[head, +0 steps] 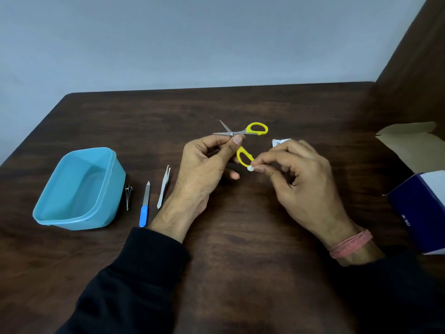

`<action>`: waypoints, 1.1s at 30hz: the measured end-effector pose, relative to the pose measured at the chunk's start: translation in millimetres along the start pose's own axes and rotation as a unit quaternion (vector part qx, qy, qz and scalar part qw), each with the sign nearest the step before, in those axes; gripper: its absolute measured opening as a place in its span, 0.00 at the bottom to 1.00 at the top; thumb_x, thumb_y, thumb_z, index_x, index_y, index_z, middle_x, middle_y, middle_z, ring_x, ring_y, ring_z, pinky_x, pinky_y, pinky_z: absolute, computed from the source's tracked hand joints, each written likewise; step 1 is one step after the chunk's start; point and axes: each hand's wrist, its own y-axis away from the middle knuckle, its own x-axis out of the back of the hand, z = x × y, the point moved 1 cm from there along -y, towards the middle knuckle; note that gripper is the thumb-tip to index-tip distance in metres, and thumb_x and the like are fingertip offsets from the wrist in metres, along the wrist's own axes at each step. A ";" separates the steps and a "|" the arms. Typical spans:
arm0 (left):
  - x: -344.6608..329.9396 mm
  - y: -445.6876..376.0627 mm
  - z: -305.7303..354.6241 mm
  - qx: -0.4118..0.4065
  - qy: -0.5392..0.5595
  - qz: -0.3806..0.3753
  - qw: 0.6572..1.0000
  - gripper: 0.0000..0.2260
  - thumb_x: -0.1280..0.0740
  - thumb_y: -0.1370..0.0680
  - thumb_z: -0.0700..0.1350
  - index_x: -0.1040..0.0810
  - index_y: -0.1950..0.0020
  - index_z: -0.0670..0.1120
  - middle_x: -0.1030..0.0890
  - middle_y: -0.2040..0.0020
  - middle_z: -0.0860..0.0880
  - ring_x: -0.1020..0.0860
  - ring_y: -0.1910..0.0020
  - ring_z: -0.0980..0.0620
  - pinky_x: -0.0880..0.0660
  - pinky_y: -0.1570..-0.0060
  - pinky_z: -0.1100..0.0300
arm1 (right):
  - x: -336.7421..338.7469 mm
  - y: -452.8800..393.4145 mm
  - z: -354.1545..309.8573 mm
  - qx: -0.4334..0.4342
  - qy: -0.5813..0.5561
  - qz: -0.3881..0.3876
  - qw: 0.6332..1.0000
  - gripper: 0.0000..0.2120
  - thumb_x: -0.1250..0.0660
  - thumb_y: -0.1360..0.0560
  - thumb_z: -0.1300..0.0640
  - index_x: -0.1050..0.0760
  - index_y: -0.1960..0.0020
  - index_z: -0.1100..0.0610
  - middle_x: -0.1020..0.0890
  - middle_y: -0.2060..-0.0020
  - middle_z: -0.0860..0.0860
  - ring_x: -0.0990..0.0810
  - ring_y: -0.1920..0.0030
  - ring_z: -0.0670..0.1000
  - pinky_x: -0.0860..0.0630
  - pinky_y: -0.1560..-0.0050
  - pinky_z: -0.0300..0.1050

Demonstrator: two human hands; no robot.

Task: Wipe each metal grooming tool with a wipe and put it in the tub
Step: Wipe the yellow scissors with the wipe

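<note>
My left hand (pixel 204 162) pinches small yellow-handled scissors (pixel 250 131) near the pivot, holding them above the table with the blades spread and pointing left. My right hand (pixel 298 174) pinches a small balled-up white wipe (pixel 250 168) against the lower yellow handle loop. A light blue tub (pixel 60 218) stands at the left and looks empty. Beside it on the table lie a nail clipper (pixel 128 196), a blue-handled nail file (pixel 145 204) and metal tweezers (pixel 164 186).
A dark wooden table (pixel 240 237) carries everything. A dark blue and white box (pixel 419 210) sits at the right edge, with an open brown cardboard box (pixel 409 141) behind it. A white torn wrapper (pixel 279 142) lies behind my right hand.
</note>
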 end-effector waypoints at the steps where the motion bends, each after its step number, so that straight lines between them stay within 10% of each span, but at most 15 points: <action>1: 0.5 -0.3 0.2 0.003 0.009 0.006 1.000 0.08 0.25 0.16 0.43 0.10 0.43 0.39 0.14 0.56 0.43 0.19 0.62 0.55 0.22 0.71 0.64 | 0.2 0.0 0.7 -0.001 0.003 0.003 1.000 0.04 0.22 0.19 0.61 0.10 0.47 0.53 0.17 0.54 0.46 0.27 0.52 0.40 0.30 0.48 0.34; 28: -5.8 9.2 3.7 -0.022 -0.053 -0.093 0.994 0.07 0.25 0.16 0.43 0.09 0.42 0.42 0.12 0.50 0.34 0.15 0.60 0.49 0.18 0.70 0.61 | -4.1 2.1 1.4 -0.072 -0.105 0.048 0.991 0.03 0.19 0.22 0.60 0.10 0.49 0.54 0.15 0.59 0.44 0.23 0.66 0.52 0.27 0.61 0.42; 33: -4.6 8.2 4.9 -0.016 -0.037 -0.074 0.996 0.07 0.26 0.15 0.42 0.09 0.42 0.42 0.13 0.58 0.44 0.16 0.64 0.53 0.19 0.71 0.61 | -3.3 2.0 0.3 -0.060 -0.076 0.044 0.994 0.04 0.18 0.22 0.60 0.11 0.50 0.53 0.15 0.60 0.43 0.22 0.64 0.51 0.27 0.59 0.41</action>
